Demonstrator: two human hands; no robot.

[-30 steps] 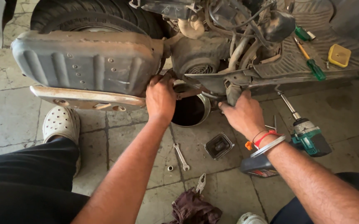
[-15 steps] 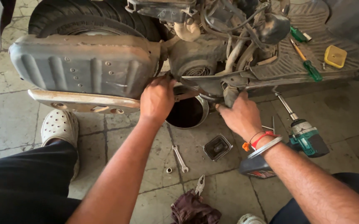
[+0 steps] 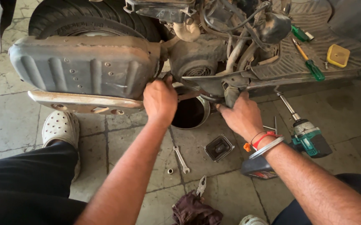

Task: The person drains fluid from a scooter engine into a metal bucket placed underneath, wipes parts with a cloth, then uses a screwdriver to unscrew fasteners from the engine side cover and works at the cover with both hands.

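A scooter lies on its side in front of me, with its dusty engine, grey muffler and rear tyre facing me. My left hand is closed around a thin metal tool handle that reaches under the engine. Just below it stands a round drain pan holding dark oil. My right hand grips a grey bracket on the scooter's underside, its fingertips hidden. A red band and a metal bangle circle that wrist.
On the tiled floor lie a spanner, a small socket, pliers, a dark rag, a black cup and a teal cordless drill. Green screwdrivers and a yellow box rest on the footboard. My white clog is at left.
Both hands stay at the engine's underside. My left hand has shifted slightly on the tool, and my right hand has moved a little closer to the bracket.
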